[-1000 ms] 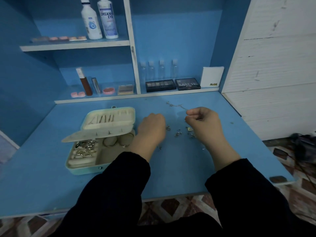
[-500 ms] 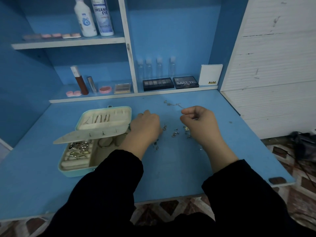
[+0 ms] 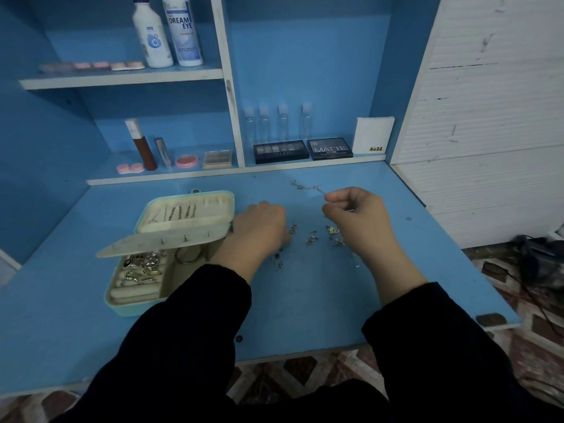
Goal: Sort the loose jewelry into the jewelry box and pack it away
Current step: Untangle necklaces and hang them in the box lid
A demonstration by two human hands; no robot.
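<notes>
Jewelry box point(image 3: 128, 309) sits open on the left of the blue desk point(image 3: 305, 300), lid up, rings point(image 3: 143, 267) in its front-left compartment. Loose jewelry point(image 3: 312, 239) lies scattered on the desk between the hands. Right hand point(image 3: 357, 221) pinches a thin chain point(image 3: 308, 187) with curled fingers; the chain trails toward the far side. Left hand point(image 3: 259, 227) is knuckles-up just beside the box, fingertips hidden, grip unclear.

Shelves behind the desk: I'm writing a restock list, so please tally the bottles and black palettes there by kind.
Tall white bottles: 2
Small clear bottles: 4
Brown bottle with white cap: 1
Black palettes: 2
Total: 9
</notes>
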